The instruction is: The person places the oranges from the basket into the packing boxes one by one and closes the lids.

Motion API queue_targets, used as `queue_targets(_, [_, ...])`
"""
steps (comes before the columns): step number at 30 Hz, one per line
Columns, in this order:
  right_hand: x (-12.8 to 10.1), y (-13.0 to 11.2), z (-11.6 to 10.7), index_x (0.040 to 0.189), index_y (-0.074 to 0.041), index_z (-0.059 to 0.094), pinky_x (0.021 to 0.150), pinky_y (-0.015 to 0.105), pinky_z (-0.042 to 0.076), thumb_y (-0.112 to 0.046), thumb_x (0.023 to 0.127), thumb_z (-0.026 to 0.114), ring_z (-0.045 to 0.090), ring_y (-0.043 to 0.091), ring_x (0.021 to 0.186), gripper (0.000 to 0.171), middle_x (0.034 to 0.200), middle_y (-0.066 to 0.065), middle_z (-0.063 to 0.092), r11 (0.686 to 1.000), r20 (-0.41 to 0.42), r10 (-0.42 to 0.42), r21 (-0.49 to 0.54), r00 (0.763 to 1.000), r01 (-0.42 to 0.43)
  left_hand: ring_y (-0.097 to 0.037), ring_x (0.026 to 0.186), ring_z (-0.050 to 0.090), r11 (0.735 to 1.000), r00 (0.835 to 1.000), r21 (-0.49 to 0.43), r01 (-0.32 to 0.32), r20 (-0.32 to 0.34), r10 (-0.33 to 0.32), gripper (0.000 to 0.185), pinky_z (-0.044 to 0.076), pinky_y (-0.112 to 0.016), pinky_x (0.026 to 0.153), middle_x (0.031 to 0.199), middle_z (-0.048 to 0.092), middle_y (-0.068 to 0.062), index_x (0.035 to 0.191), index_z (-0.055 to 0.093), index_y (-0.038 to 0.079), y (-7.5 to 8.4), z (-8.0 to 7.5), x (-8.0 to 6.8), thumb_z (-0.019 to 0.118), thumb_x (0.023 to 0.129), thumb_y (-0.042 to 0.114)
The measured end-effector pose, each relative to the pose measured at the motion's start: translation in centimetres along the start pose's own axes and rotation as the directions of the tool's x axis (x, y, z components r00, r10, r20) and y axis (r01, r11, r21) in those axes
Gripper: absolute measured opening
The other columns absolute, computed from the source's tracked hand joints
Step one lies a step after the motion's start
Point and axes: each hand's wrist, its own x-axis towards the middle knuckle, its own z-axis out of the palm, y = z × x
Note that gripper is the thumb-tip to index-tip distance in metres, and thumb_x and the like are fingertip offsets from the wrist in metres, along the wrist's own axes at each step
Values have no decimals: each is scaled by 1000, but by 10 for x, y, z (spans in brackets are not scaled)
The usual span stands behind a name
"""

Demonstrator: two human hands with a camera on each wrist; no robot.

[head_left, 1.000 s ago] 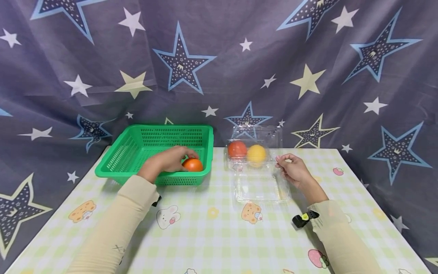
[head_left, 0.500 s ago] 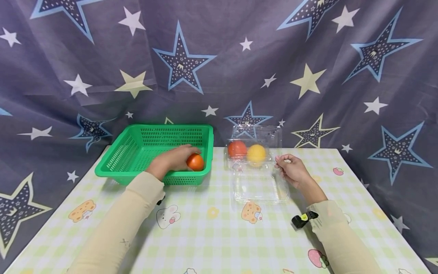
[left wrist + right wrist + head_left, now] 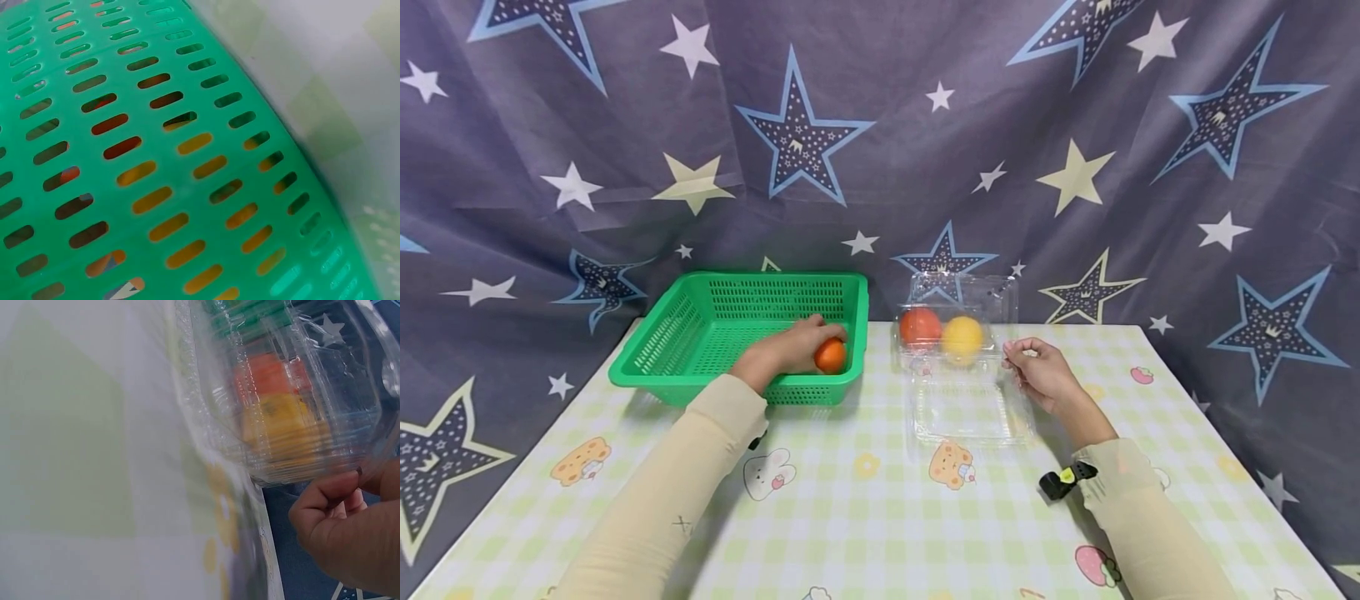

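Observation:
Inside the green plastic basket [image 3: 737, 390], at its right end, my left hand [image 3: 797, 342] has its fingers curled over a shiny orange-red round fruit [image 3: 831, 356]. The left wrist view is filled by the slotted basket wall [image 3: 181, 194], with orange and red patches behind the slots. My right hand [image 3: 1043, 371] pinches the right edge of a clear plastic clamshell box [image 3: 973, 412] between thumb and finger. A red round fruit [image 3: 920, 327] and a yellow-orange round fruit [image 3: 962, 337] sit side by side at the box's back part, also seen through plastic in the right wrist view.
A checkered tablecloth [image 3: 850, 533] with cartoon prints covers the table. Behind it hangs a dark star-patterned cloth [image 3: 880, 100], close to the basket and box. A strip of tablecloth separates the basket from the box.
My left hand has shifted slightly right within the basket, and the orange-red fruit has moved and turned with it. My right hand and the box have stayed nearly still.

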Motion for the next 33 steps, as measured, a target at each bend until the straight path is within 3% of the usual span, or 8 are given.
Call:
queue_targets(8, [2, 4, 0, 106, -10, 48, 53, 22, 41, -27, 106, 57, 47, 7, 62, 20, 94, 3, 65, 1000, -1, 5, -6, 1000, -5, -33, 109, 40, 996, 993, 12, 87, -81, -86, 66, 54, -47, 81, 128, 44, -15, 134, 59, 24, 0, 0, -1, 92, 77, 20])
queue_targets(19, [0, 3, 1, 107, -8, 49, 53, 21, 41, -27, 106, 57, 47, 6, 61, 22, 87, -1, 65, 1000, 2, -6, -7, 1000, 6, -33, 107, 33, 991, 982, 54, 123, -148, -114, 67, 42, -44, 80, 124, 41, -12, 133, 60, 28, -5, -7, -3, 93, 75, 20])
queue_targets(26, [0, 5, 1, 106, -9, 49, 53, 22, 41, -28, 106, 57, 48, 6, 61, 20, 91, 2, 67, 1000, -6, -1, -6, 1000, 1, -35, 108, 30, 988, 975, 100, 117, -199, -96, 68, 35, -44, 81, 125, 40, -13, 135, 59, 25, -3, -12, -4, 92, 75, 23])
queue_targets(33, [0, 3, 0, 105, -9, 49, 52, 22, 41, -27, 105, 59, 48, 6, 59, 21, 87, 0, 66, 1000, 0, -12, 8, 1000, 12, -36, 111, 30, 983, 956, 146, 110, -286, -64, 69, 33, -46, 84, 127, 40, -14, 136, 60, 25, 11, -23, -5, 93, 75, 28])
